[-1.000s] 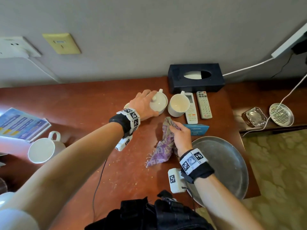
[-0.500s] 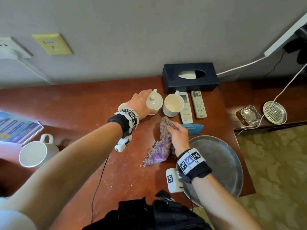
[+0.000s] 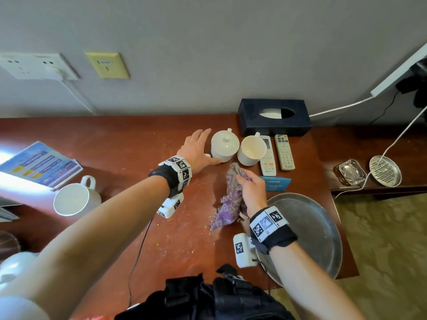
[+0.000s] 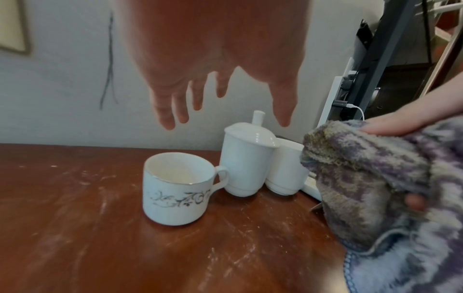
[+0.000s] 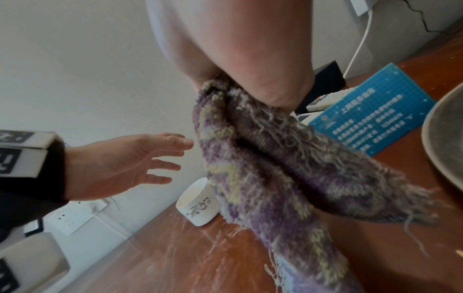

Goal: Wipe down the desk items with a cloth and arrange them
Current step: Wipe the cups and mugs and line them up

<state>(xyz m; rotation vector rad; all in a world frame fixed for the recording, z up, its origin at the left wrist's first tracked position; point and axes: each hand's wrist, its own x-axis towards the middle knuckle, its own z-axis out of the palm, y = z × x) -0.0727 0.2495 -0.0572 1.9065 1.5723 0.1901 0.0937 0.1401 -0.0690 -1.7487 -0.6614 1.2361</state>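
The desk (image 3: 115, 139) is a reddish-brown wooden top, scuffed with pale streaks, set against a grey wall. At its near right corner lies a round metal tray (image 3: 318, 229), its edge hanging past the desk front. Against the wall stands a dark tissue box (image 3: 275, 125), and at the far left a blue leaflet (image 3: 39, 165) lies beside a big white mug (image 3: 76, 199). The purple and yellow patterned cloth (image 3: 228, 199) is bunched up in the right hand (image 3: 250, 189), whose fingers are curled round its upper part while the frayed lower end trails down onto the desk just left of the tray. The left hand (image 3: 198, 150) hangs above the desk with fingers spread and straight, holding nothing, just beside a white lidded cup (image 3: 225, 144); in the left wrist view its fingertips (image 4: 166, 119) are clear of the lid. Touching the lidded cup on the right is an open white cup (image 3: 251, 150). On its left, below the left palm, stands a small cup with a floral band (image 4: 175, 188), its handle turned toward the lidded cup. Right of the cups two remote controls (image 3: 285, 152) lie side by side, and a small blue card (image 3: 276, 183) stands between them and the tray.
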